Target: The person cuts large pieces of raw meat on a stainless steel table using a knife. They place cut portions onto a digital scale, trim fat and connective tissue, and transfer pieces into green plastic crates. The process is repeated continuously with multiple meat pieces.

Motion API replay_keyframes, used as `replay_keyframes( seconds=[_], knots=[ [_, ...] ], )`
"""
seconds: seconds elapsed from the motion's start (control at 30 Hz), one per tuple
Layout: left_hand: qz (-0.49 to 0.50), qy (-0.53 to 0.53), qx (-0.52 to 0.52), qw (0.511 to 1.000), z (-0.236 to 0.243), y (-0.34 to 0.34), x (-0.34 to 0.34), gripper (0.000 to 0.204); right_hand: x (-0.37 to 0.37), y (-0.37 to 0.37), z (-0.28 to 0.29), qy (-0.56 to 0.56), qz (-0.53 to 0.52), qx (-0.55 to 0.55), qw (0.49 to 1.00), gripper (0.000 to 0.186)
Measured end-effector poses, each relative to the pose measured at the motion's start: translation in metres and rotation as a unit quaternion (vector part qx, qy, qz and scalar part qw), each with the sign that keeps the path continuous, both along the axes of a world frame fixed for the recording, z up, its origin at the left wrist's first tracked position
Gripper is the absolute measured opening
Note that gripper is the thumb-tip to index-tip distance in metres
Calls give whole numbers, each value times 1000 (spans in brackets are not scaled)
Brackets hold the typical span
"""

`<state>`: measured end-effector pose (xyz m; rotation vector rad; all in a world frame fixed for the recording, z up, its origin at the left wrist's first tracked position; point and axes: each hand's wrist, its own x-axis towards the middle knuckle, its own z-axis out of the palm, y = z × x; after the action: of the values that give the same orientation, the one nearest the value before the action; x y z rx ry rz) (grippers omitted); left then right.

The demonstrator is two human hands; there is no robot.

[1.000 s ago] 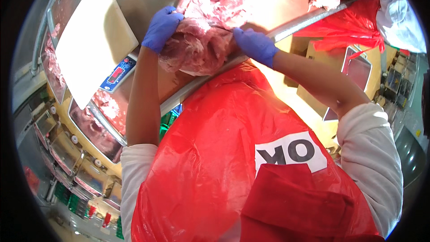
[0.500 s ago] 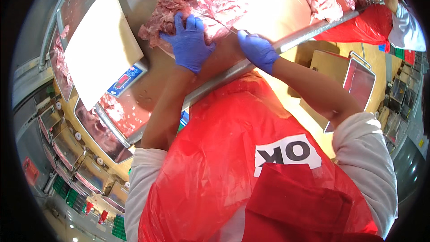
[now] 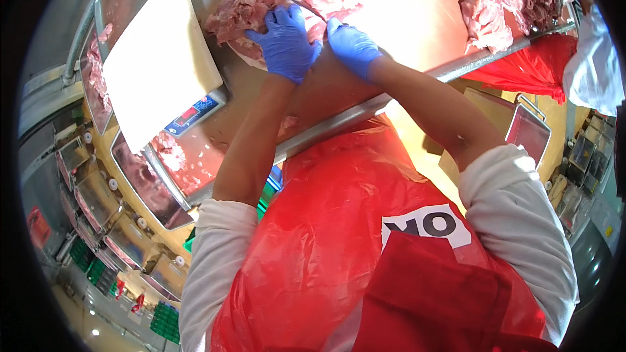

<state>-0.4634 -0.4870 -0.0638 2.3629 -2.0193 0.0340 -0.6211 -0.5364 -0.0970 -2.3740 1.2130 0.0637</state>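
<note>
A large piece of raw pink meat (image 3: 251, 1) lies at the far edge of the metal table. My left hand (image 3: 285, 44), in a blue glove, presses on its near side with the fingers curled into the flesh. Just to its right, my right hand (image 3: 353, 47), also gloved in blue, is closed round a knife (image 3: 309, 8). The handle is hidden in my fist, and the thin dark blade points away to the left over the meat. Strips of flesh cover part of the blade's tip.
A scale (image 3: 195, 114) with a broad white top (image 3: 163, 58) stands left of the meat. Metal trays with meat scraps (image 3: 153, 186) sit at the left. More raw meat (image 3: 489, 10) is piled at the right, near another person's white sleeve (image 3: 596, 58). A metal rail (image 3: 339, 119) edges the table.
My right hand has moved left and farther away with the knife, close to my left hand. The blade lies deeper over the meat. My view has shifted slightly.
</note>
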Motion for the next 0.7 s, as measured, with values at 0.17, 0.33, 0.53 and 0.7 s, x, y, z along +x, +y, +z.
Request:
replay_keyframes(
  seconds=[0.17,0.33,0.53,0.7],
  knots=[
    [9,-24,-17,1000,-16,-3,19,95,-21,6,-13,-11,1,25,1000,23],
    [-12,41,-24,999,-16,2,27,96,-37,7,-16,45,49,-33,997,21],
    [2,68,1,998,-19,24,31,96,-26,57,50,184,45,-105,976,20],
    [-4,68,-18,998,-12,34,28,90,36,21,35,-22,-28,-15,999,20]
  ],
)
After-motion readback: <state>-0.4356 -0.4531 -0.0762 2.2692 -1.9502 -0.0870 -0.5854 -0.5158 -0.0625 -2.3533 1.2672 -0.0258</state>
